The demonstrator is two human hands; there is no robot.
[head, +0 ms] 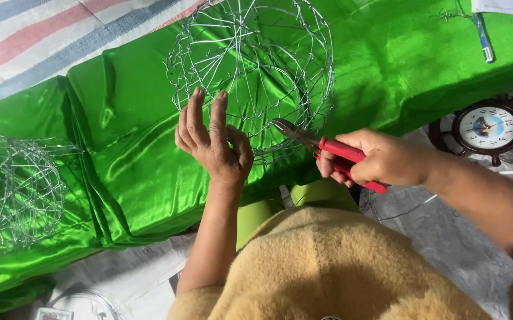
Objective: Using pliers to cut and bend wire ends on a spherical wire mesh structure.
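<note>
A round basket-shaped frame of thin silver wire (250, 71) rests on shiny green satin cloth (132, 160). My left hand (212, 142) is at the frame's near rim, thumb and a finger pinched on the wire, the other fingers raised. My right hand (381, 159) grips red-handled cutting pliers (322, 148). Their metal jaws point left and meet the wire at the frame's lower right rim.
A second wire frame (16, 189) lies on the green cloth at the left. A striped mat (31, 35) covers the far left. A round clock in a ship's-wheel frame (489, 127) lies at the right, a blue pen (483, 38) at the top right. Newspaper (446, 237) covers the floor.
</note>
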